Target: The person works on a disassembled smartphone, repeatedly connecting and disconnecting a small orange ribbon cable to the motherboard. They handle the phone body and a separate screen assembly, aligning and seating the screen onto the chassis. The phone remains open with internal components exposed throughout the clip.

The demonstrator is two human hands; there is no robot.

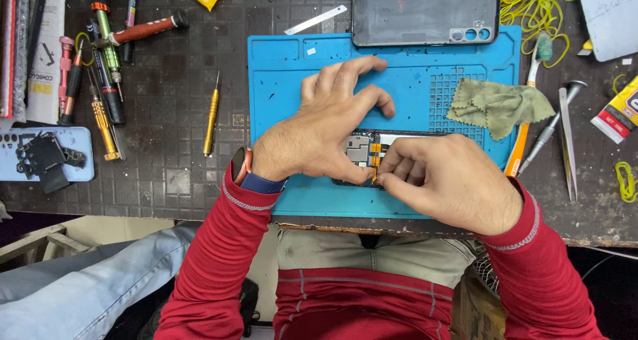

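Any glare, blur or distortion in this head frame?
Head view: even light, sharp on both hands, left hand and right hand, over the opened phone; soft glare on the phone back cover; slight wide-angle bend at the blue mat edges.
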